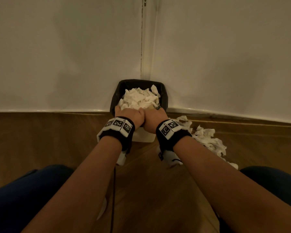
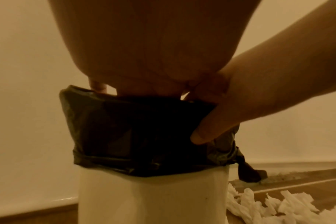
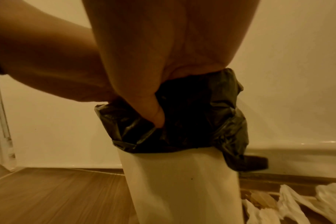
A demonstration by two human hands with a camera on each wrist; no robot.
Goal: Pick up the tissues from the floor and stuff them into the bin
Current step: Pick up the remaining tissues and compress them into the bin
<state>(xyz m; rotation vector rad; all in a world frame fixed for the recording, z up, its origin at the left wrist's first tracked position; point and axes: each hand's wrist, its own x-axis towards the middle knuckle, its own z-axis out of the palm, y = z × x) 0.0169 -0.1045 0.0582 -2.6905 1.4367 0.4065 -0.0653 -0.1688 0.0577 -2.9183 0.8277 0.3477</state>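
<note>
Both hands press side by side into the white plastic bin (image 1: pixel 144 137) with its black liner: left hand (image 1: pixel 129 114) and right hand (image 1: pixel 154 117), fingers buried in crumpled white tissues (image 1: pixel 139 98), grip hidden. The loose white tissues on the wooden floor (image 1: pixel 207 137) trail rightward, nearer the right hand.

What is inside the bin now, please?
The bin, lined with a black bag, holds crumpled tissues piled to its rim. Both hands cover the near part; anything beneath the pile is hidden.
</note>
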